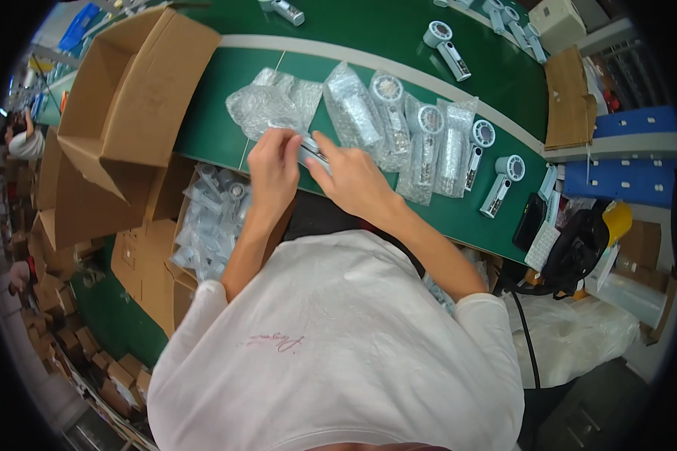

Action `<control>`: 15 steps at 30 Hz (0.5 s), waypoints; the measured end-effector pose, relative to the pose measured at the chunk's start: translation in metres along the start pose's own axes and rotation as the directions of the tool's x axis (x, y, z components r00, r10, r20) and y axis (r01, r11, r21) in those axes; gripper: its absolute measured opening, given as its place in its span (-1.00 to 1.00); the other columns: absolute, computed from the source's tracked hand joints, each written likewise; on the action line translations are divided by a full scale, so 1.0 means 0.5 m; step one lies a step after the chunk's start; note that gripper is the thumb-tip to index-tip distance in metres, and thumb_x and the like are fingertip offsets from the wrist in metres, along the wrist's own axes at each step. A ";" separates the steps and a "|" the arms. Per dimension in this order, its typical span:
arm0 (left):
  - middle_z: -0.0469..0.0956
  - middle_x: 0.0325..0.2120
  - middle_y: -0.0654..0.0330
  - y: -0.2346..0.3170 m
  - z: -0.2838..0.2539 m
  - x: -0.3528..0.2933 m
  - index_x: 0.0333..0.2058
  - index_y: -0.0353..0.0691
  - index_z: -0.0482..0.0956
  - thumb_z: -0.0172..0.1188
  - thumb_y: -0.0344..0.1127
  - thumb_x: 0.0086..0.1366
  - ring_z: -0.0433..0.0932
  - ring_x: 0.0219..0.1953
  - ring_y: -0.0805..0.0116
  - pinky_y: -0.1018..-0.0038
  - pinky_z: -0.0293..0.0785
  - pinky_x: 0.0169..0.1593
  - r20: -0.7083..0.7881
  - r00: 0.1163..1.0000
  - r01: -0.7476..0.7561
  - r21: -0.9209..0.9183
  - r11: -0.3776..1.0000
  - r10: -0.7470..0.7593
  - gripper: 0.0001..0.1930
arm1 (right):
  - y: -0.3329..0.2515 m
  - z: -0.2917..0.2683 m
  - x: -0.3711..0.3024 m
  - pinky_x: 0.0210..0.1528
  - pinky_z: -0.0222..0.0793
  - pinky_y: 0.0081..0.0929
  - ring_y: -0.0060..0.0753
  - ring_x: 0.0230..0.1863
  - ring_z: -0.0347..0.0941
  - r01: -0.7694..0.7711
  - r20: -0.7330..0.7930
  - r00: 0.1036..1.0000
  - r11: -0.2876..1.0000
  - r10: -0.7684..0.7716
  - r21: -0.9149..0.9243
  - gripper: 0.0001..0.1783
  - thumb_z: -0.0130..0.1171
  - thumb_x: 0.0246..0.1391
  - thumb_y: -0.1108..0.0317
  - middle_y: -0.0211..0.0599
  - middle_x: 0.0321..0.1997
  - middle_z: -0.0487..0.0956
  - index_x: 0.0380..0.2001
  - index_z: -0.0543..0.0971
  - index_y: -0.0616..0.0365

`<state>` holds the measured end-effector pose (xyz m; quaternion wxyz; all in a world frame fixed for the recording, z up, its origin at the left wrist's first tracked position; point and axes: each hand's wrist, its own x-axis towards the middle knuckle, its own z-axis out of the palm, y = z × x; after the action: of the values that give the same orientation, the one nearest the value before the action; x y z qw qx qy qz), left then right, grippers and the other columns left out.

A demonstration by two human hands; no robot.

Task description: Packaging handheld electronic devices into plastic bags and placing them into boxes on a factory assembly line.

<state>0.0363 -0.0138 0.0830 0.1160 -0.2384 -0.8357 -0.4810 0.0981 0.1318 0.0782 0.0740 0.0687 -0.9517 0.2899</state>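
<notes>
Just in front of my body, over the table's near edge, both hands are closed on a pale blue handheld fan (314,152). My left hand (274,164) pinches its left end, where fingers cover most of it. My right hand (356,179) grips the handle side with thumb and fingers. Right behind my left hand lie crumpled bubble-wrap bags (267,104). To the right of my hands, several fans in bubble-wrap bags (353,111) lie in a row. Beyond them rest two unwrapped fans, one (475,154) beside the bags and another (503,186) farther right.
An open cardboard box (154,83) stands at the left. Below the table edge, another box holds bagged fans (212,218). A green conveyor belt (368,34) runs behind, carrying more fans (447,51). At right lie a black-and-yellow bag (590,240) and a white keyboard-like object (541,246).
</notes>
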 end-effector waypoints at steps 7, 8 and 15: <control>0.41 -0.55 0.20 0.081 0.020 -0.021 -0.36 -0.31 0.52 0.19 -0.60 0.15 0.33 -0.56 0.36 0.48 0.29 -0.45 0.051 0.996 -0.078 -0.025 0.997 0.079 -0.91 | -0.019 -0.031 -0.035 -0.79 -0.08 -0.65 -0.67 -0.81 0.08 -0.198 0.176 0.803 -0.023 0.570 0.980 -0.45 -0.04 0.33 -0.10 -0.49 -0.65 0.36 0.21 0.32 0.01; 0.42 -0.54 0.21 0.099 0.038 -0.013 -0.36 -0.30 0.52 0.18 -0.60 0.15 0.33 -0.56 0.36 0.48 0.29 -0.45 0.094 0.982 -0.155 -0.084 0.984 0.162 -0.90 | -0.033 -0.030 -0.032 -0.79 -0.13 -0.70 -0.72 -0.82 0.03 -0.156 0.242 0.790 -0.196 0.563 0.968 -0.42 -0.10 0.34 -0.16 -0.52 -0.67 0.33 0.22 0.30 -0.02; 0.48 -0.54 0.27 0.111 -0.040 0.199 -0.39 -0.28 0.52 0.15 -0.61 0.18 0.31 -0.56 0.44 0.56 0.27 -0.45 0.019 0.998 -0.054 -0.257 0.965 0.061 -0.92 | 0.074 -0.139 -0.047 -0.80 -0.21 -0.75 -0.79 -0.84 -0.10 -0.080 0.000 0.907 0.173 0.421 0.982 -0.43 -0.20 0.42 -0.10 -0.72 -0.83 0.14 0.27 0.29 0.06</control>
<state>-0.0217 0.0213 0.1769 0.0871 -0.2818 -0.7606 -0.5783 0.1218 0.2033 0.1110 0.0955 -0.1006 -0.5382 0.8313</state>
